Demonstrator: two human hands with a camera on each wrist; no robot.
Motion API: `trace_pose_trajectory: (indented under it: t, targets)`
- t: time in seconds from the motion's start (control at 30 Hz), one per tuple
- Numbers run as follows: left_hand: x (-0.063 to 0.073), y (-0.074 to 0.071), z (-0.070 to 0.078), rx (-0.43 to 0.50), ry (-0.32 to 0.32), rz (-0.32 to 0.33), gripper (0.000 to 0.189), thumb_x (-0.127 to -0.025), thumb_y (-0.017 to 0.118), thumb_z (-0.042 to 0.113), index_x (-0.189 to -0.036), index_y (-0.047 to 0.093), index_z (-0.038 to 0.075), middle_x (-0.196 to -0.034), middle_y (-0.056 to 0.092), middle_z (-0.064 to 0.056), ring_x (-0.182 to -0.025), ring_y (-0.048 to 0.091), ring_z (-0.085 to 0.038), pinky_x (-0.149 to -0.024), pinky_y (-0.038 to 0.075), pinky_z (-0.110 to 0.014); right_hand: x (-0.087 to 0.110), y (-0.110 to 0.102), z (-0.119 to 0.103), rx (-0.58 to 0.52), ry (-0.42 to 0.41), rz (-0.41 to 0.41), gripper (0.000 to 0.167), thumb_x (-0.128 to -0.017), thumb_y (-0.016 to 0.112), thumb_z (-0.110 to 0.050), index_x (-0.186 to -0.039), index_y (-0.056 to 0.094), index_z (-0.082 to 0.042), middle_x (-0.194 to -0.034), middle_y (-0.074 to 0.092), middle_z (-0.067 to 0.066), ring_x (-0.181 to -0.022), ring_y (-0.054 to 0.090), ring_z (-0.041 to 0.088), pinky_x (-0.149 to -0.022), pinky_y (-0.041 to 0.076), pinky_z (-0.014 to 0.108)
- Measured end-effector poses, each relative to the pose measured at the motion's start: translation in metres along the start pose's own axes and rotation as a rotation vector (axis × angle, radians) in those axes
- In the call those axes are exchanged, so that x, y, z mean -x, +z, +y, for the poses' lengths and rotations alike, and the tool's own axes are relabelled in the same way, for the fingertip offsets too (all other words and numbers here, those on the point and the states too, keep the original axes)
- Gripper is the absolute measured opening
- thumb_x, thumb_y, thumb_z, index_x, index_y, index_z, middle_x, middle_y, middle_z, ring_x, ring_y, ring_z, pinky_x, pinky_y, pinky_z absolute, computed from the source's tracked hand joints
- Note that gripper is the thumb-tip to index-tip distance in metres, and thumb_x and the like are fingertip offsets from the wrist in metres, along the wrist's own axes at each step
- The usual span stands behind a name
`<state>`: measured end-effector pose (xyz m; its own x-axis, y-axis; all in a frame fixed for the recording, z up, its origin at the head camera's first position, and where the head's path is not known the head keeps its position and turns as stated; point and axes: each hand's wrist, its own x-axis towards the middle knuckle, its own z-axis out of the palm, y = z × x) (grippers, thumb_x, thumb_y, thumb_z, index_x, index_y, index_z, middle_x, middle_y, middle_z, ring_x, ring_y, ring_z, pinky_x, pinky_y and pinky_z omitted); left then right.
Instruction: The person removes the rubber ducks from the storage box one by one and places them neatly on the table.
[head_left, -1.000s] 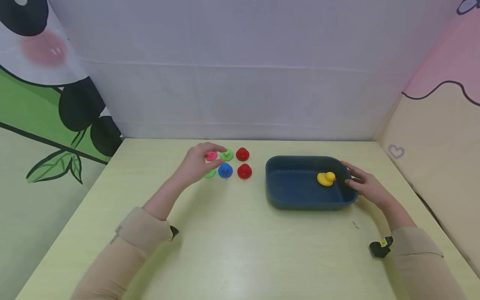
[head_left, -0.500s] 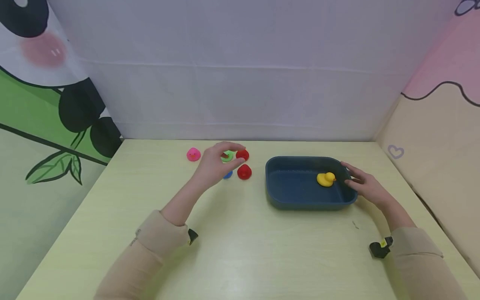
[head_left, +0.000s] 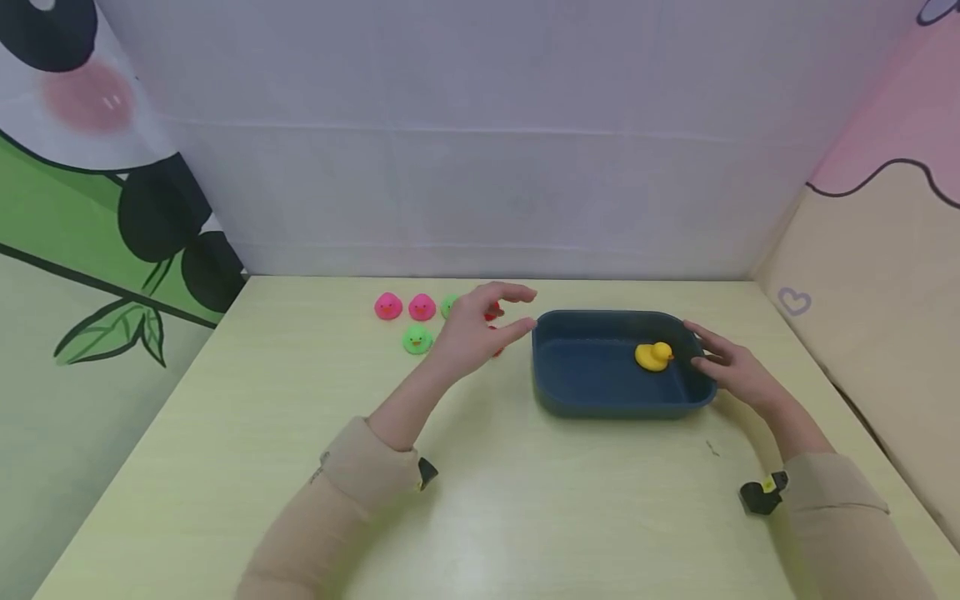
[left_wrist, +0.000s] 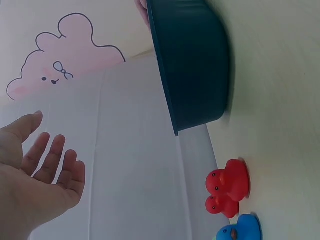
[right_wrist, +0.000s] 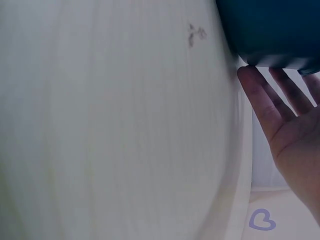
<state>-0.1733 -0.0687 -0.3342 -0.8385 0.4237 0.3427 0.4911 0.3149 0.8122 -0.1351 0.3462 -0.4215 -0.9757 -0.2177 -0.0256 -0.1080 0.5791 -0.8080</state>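
Observation:
My left hand [head_left: 472,333] hovers over the table, its fingers spread with nothing between them. Its fingertips overlap the left edge of a dark blue plastic basin [head_left: 585,411] in the head view; the left wrist view shows them apart. Beneath and behind this hand stand small rubber ducks: a red duck [left_wrist: 234,180], a second red one and a blue duck [left_wrist: 246,230]. My right hand [head_left: 738,375] holds the basin's right end, thumb over the rim and fingers along the outer wall. One yellow duck [head_left: 654,357] lies inside the basin, near its right end.
Left of the left hand are two pink ducks [head_left: 422,307] and a green duck [head_left: 417,339]; another green duck [head_left: 448,305] is partly hidden. A white cloth wall [head_left: 487,192] rises behind the light wooden table [head_left: 525,508]. A printed panel [head_left: 862,292] stands on the right.
My left hand has moved right, from above the pink and green ducks towards the basin, uncovering the pink ducks and a green one. The right hand and the basin have stayed put.

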Motion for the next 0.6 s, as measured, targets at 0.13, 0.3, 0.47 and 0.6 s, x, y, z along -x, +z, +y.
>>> trace_pose_trajectory:
  t: [0.13, 0.3, 0.47, 0.6]
  targets:
    - [-0.004, 0.012, 0.002, 0.020, 0.065, -0.032, 0.039, -0.084, 0.072, 0.029, -0.121, 0.062, 0.020, -0.116, 0.063, 0.009, -0.108, 0.054, -0.006, -0.091, 0.046, -0.029, 0.000, -0.001, 0.000, 0.009, 0.003, 0.002, 0.061, -0.100, 0.048, -0.024, -0.152, 0.017, -0.019, -0.155, 0.012, 0.023, -0.132, 0.025, 0.055, -0.089, 0.044, 0.062]
    - [-0.009, 0.025, 0.007, 0.038, 0.096, -0.087, 0.043, -0.084, 0.072, 0.031, -0.124, 0.060, 0.020, -0.120, 0.061, 0.010, -0.111, 0.053, -0.006, -0.091, 0.046, -0.028, -0.001, -0.001, 0.001, 0.011, 0.000, 0.003, 0.060, -0.100, 0.047, -0.024, -0.152, 0.018, -0.020, -0.155, 0.012, 0.023, -0.132, 0.024, 0.056, -0.089, 0.044, 0.062]
    - [-0.014, 0.040, 0.009, 0.042, 0.126, -0.131, 0.042, -0.084, 0.072, 0.028, -0.123, 0.061, 0.018, -0.118, 0.063, 0.009, -0.112, 0.053, -0.008, -0.090, 0.046, -0.024, -0.001, 0.000, 0.001, 0.015, -0.001, 0.000, 0.060, -0.100, 0.047, -0.024, -0.152, 0.018, -0.020, -0.154, 0.012, 0.024, -0.131, 0.026, 0.055, -0.087, 0.049, 0.051]
    - [-0.017, 0.055, 0.008, 0.035, 0.161, -0.153, 0.041, -0.085, 0.071, 0.026, -0.123, 0.061, 0.017, -0.119, 0.064, 0.006, -0.113, 0.053, -0.009, -0.090, 0.045, -0.021, 0.001, 0.000, -0.001, 0.018, -0.001, 0.004, 0.060, -0.100, 0.047, -0.023, -0.152, 0.017, -0.019, -0.154, 0.012, 0.024, -0.131, 0.025, 0.055, -0.087, 0.049, 0.051]
